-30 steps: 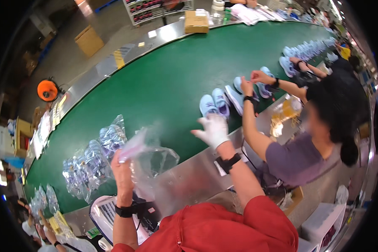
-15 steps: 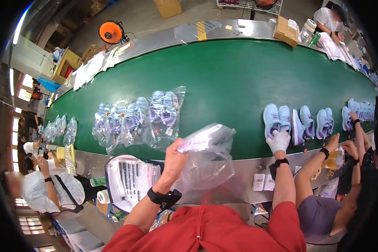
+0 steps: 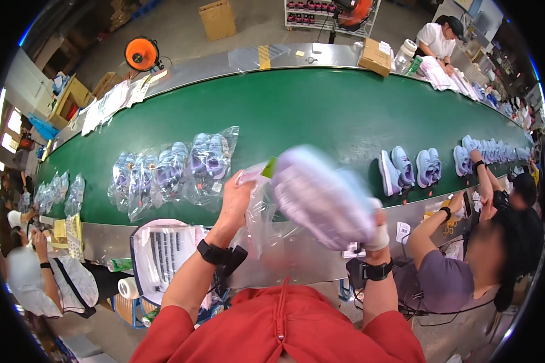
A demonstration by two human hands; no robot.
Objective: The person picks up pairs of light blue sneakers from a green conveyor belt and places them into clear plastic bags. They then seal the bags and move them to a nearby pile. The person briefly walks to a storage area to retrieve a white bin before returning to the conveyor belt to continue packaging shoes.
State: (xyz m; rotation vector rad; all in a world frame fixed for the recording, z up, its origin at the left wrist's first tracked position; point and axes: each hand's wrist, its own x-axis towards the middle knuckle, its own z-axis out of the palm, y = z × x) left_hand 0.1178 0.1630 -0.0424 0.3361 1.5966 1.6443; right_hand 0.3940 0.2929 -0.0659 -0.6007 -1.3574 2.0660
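My left hand (image 3: pixel 237 196) is closed on the top edge of a clear plastic bag (image 3: pixel 261 221), which hangs down beside the shoes. In my right hand (image 3: pixel 378 233), which wears a white glove, is a pair of light blue and lilac sneakers (image 3: pixel 321 196). They are tilted with a pale sole toward me and blurred by motion. The shoes hang in front of me over the belt's near edge, their toe end close to the bag's mouth. A small green piece (image 3: pixel 269 167) shows between bag and shoes; I cannot tell what it is.
Bagged sneakers (image 3: pixel 171 166) lie left on the green conveyor belt (image 3: pixel 321 103); loose pairs (image 3: pixel 397 170) stand right. Co-workers sit on both sides, one person's arm (image 3: pixel 427 227) close to my right. A chair (image 3: pixel 163 257) with papers stands at my left. A cardboard box (image 3: pixel 375 56) sits across the belt.
My right hand has lifted a pair of sneakers off the belt and brought it left to the bag. My left hand has moved slightly left, and the bag now hangs lower.
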